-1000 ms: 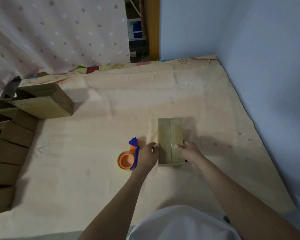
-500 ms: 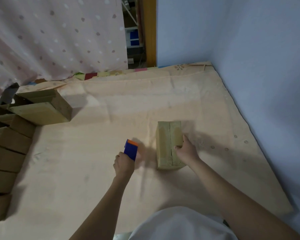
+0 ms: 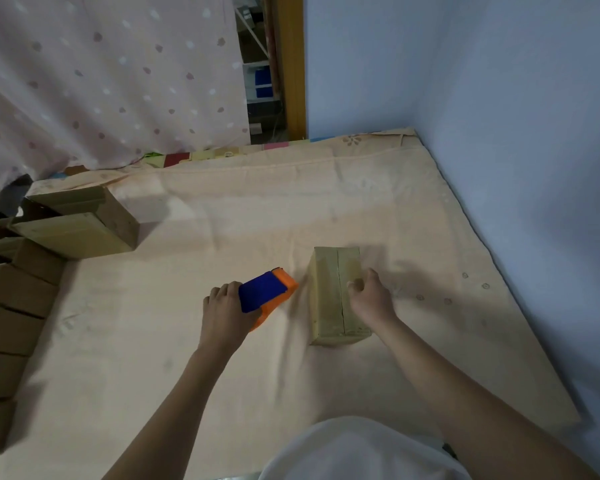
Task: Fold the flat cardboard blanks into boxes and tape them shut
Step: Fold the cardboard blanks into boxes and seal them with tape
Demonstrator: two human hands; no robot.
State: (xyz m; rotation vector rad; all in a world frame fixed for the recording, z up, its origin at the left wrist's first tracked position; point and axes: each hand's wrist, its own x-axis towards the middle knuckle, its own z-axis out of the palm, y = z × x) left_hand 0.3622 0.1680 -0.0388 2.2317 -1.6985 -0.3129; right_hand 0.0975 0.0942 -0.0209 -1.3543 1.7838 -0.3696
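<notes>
A folded brown cardboard box (image 3: 329, 292) lies on the peach cloth, its long top seam pointing away from me. My right hand (image 3: 371, 299) holds its right side, thumb on top beside the seam. My left hand (image 3: 224, 313) grips a blue and orange tape dispenser (image 3: 265, 296), lifted just left of the box, its orange end pointing toward the box. The tape roll itself is hidden.
Several cardboard boxes (image 3: 80, 225) are stacked along the left edge. A dotted pink curtain (image 3: 111, 81) hangs at the back, a blue wall (image 3: 499, 133) closes the right side. The peach cloth (image 3: 222, 209) stretches between them.
My left hand picked the tape dispenser up off the cloth and turned it toward the box. My right hand stayed on the box, which shifted slightly.
</notes>
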